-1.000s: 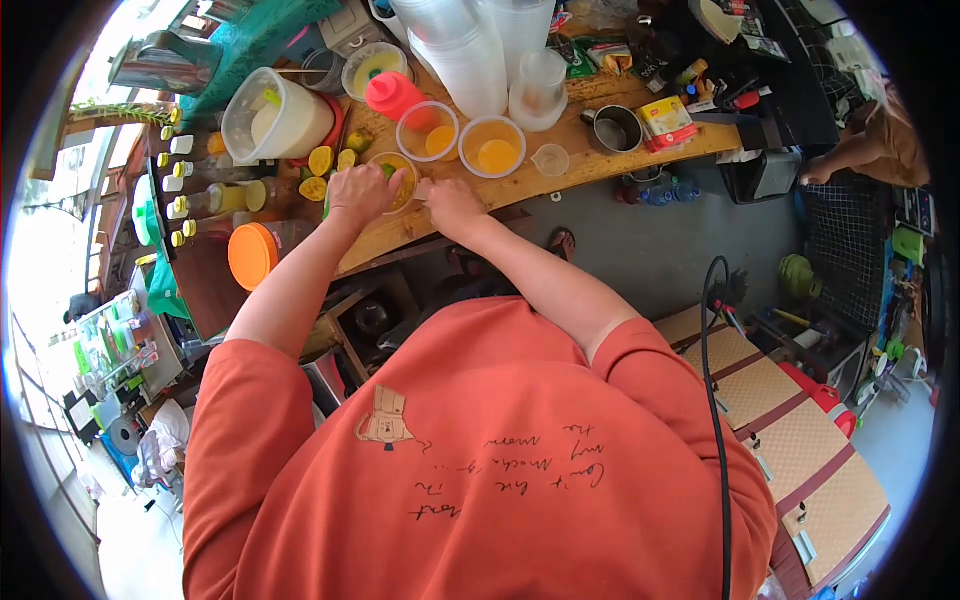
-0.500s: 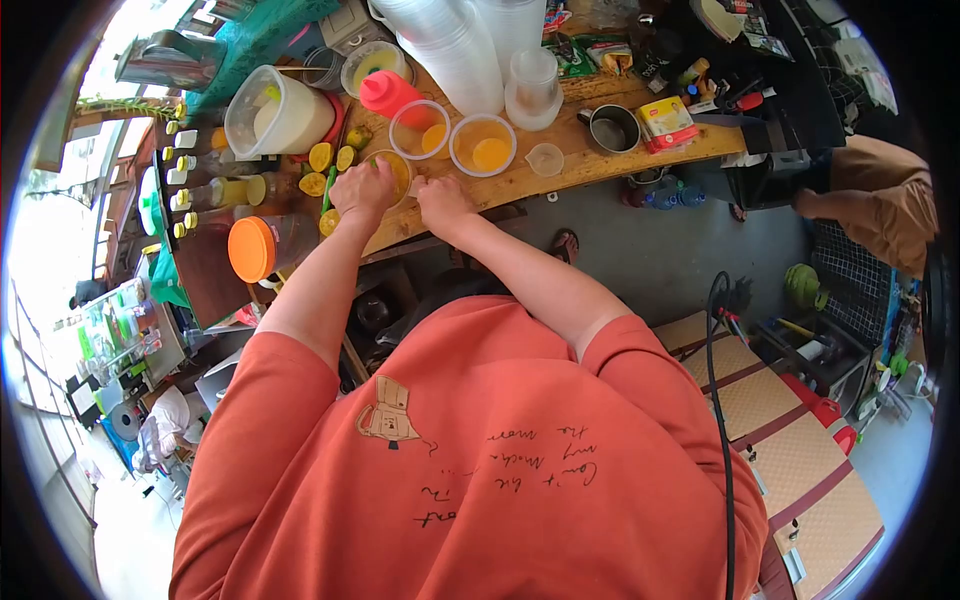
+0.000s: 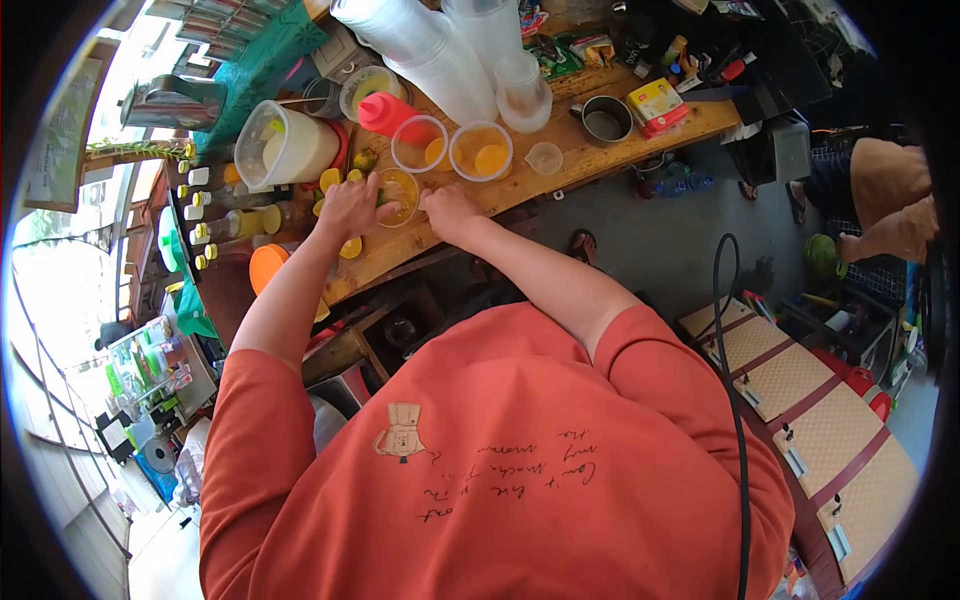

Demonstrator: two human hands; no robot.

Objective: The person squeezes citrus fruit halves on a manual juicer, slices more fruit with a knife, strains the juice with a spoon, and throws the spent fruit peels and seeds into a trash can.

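Our brown wooden tabletop [image 3: 583,158] stretches across twelve o'clock; a clear, round, yellow-tinged container [image 3: 401,195] stands on it at eleven, between our hands. Our left hand [image 3: 350,209] has its thumb spread, our right hand [image 3: 453,213] curled fingers; we cannot tell whether either grips anything. Grey floor [image 3: 650,240] shows at two.

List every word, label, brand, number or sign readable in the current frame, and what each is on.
"Can't", upside down on the red shirt.
"my Mocha", same shirt; its other words are distorted by folds.
Too small to read: print on the yellow-and-red packet and the green packet.
No number or sign can be made out.
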